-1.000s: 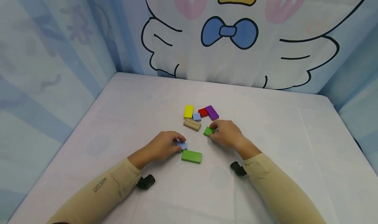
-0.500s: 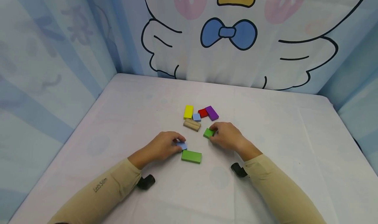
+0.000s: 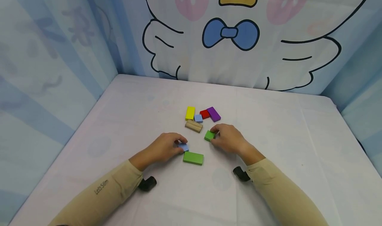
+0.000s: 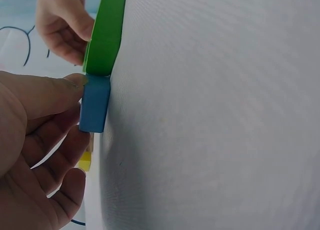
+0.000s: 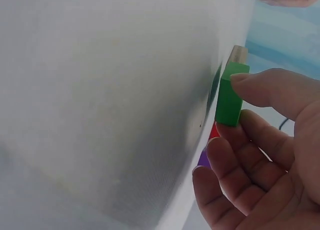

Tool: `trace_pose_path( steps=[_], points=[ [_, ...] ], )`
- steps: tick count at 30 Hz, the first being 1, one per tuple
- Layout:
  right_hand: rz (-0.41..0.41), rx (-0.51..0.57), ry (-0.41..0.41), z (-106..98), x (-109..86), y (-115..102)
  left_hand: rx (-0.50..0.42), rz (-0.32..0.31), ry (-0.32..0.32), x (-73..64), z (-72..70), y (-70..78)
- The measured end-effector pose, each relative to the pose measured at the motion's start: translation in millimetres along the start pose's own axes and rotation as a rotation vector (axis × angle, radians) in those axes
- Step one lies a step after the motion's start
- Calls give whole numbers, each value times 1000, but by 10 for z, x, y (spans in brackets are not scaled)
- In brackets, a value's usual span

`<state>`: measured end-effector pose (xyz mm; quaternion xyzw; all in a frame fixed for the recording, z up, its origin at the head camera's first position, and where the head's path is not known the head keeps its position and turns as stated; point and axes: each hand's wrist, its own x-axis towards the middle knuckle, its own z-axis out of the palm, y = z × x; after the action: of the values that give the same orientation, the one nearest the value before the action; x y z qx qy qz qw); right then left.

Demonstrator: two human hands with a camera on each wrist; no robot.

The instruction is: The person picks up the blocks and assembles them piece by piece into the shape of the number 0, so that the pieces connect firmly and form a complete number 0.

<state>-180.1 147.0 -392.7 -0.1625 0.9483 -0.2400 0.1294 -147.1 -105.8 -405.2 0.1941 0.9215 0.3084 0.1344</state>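
My left hand (image 3: 165, 147) pinches a small light-blue block (image 4: 95, 105) between thumb and fingers. The block stands at the near-left corner area of a longer green block (image 3: 193, 158), its end against the green one in the left wrist view. My right hand (image 3: 229, 138) pinches a small green block (image 5: 231, 95) by two opposite sides, thumb on the near side. Just beyond it lies a wooden block (image 3: 194, 126) with a grooved top.
Behind the wooden block are a yellow block (image 3: 190, 113), a second light-blue block (image 3: 198, 118), a red block (image 3: 204, 114) and a purple block (image 3: 214, 114). A white cloth covers the table (image 3: 143, 96). A printed curtain (image 3: 232, 60) hangs at the back.
My right hand has drawn the small green block slightly toward me, away from the purple block. The left hand and its light-blue block have stayed in place.
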Motion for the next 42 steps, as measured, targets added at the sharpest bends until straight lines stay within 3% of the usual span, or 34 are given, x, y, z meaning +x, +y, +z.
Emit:
trace_pose_path(
  steps=[10,26,42],
  points=[
    [-13,43,-14,32,-63,-53,0,-7,0,3,-2,3],
    [22,-6,-92,74,-127,-133,-10,10,-4,-1,-13,-10],
    [-8,1,-116,82,-171,-130,-9,2,-7,8,-19,-5]
  ],
)
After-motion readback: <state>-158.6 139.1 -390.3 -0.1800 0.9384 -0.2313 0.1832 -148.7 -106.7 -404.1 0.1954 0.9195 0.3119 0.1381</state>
